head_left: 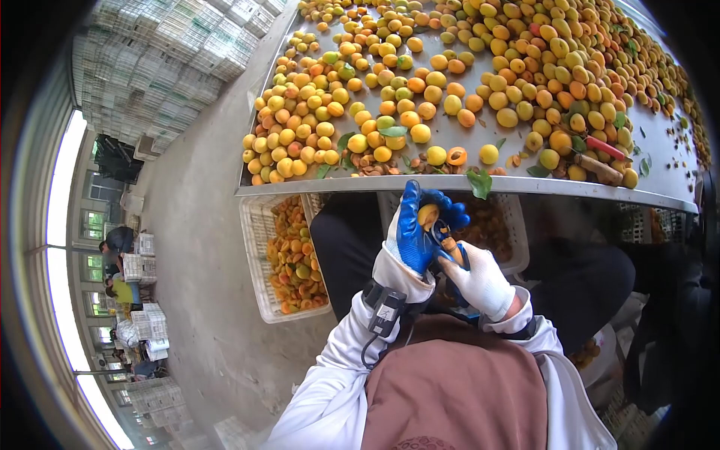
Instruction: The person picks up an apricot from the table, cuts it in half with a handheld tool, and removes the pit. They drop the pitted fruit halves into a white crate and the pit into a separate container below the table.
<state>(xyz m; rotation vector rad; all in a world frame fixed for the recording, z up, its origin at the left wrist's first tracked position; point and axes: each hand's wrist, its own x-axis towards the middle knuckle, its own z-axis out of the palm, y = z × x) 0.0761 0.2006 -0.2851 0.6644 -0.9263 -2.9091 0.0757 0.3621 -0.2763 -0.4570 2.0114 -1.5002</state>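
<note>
In front of my chest, just below the metal table's edge, my left hand wears a blue-coated glove and is closed around a yellow-orange apricot. My right hand, in a white glove, grips a small tool by its wooden handle. The tool's working end lies against or very near the apricot, partly hidden by blue fingers. Above the hands, on the table, an apricot half shows its cut face beside whole apricots.
Many apricots cover the table. A red-handled tool and a wooden-handled one lie at its right. White crates with apricot pieces stand below. Stacked crates and people are at the left.
</note>
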